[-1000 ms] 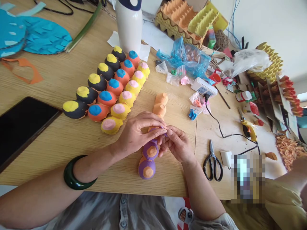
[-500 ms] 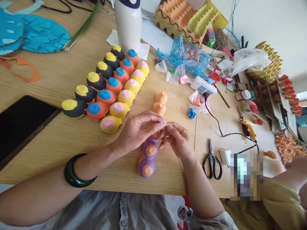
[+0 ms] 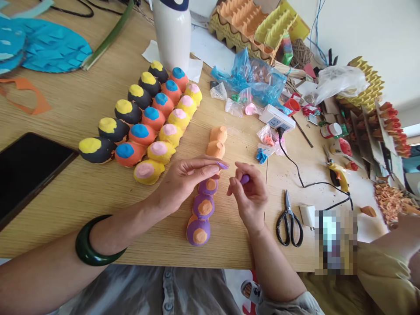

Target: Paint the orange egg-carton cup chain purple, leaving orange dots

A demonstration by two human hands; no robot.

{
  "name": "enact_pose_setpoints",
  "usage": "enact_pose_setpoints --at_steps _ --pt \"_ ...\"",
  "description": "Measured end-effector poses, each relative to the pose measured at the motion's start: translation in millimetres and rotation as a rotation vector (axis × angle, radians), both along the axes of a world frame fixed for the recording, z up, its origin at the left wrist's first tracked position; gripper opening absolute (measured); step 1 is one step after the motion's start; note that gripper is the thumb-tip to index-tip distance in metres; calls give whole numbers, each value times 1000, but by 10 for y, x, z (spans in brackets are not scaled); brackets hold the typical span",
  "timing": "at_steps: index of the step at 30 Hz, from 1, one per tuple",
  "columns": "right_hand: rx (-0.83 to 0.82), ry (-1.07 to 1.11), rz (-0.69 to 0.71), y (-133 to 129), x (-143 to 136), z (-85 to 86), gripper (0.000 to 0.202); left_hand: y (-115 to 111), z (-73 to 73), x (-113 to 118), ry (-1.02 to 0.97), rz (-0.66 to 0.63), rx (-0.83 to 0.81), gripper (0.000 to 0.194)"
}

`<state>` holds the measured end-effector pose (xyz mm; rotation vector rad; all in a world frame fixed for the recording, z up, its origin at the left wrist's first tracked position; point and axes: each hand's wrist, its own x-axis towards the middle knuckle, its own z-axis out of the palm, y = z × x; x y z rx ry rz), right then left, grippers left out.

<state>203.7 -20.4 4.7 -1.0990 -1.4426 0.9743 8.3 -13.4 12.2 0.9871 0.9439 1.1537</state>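
My left hand (image 3: 187,179) pinches a small flat piece of purple clay (image 3: 222,165) between thumb and fingers. To its right, my right hand (image 3: 248,192) curls around a purple clay lump (image 3: 244,179). Below the hands lies a strip of joined egg-carton cups. Its near cups (image 3: 204,206) are coated purple around orange centres, and its far cups (image 3: 216,148) are plain orange. My left hand hides part of the strip's middle. Left of it stand rows of painted cups: black with yellow tops (image 3: 128,112), orange with blue tops (image 3: 152,117), yellow with pink tops (image 3: 170,134).
Black scissors (image 3: 288,223), a white charger (image 3: 307,216) and a yellow glue gun (image 3: 339,176) lie at right. A black phone or tablet (image 3: 31,170) rests at left. A white bottle (image 3: 173,37), power strip (image 3: 277,118) and egg trays (image 3: 249,28) stand farther back. Another person's arm (image 3: 387,240) shows at lower right.
My hands have moved apart. The right hand has shifted right with the purple lump now visible, while the left holds up a flat purple piece.
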Motion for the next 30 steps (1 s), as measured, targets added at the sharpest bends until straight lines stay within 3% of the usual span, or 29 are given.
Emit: enact_pose_setpoints --at_steps 4,9,11,13,17,20,22,25,30 --pt "302 -257 28 -17 41 12 28 -45 62 13 2 -140 24 18" --pt "421 -278 -4 -15 79 -8 27 -54 136 -16 31 -222 72 24" --pt "333 -218 -35 -24 74 -24 21 -45 128 -34 89 -202 101 23" --pt "167 -129 -88 -19 59 -41 14 -27 86 -57 200 -100 151 23" --pt "-183 -16 -149 66 30 -78 29 40 -69 -118 555 152 269 34" --pt "-311 20 -172 152 23 -133 36 89 -179 -160 781 119 237 52" --pt "-337 66 -177 194 19 -183 37 112 -225 -176 823 77 183 59" --pt "-367 148 -140 222 2 -251 38 141 -258 -176 717 60 125 64" --pt "-359 202 -78 190 -35 -247 37 183 -259 -120 179 -39 -97 44"
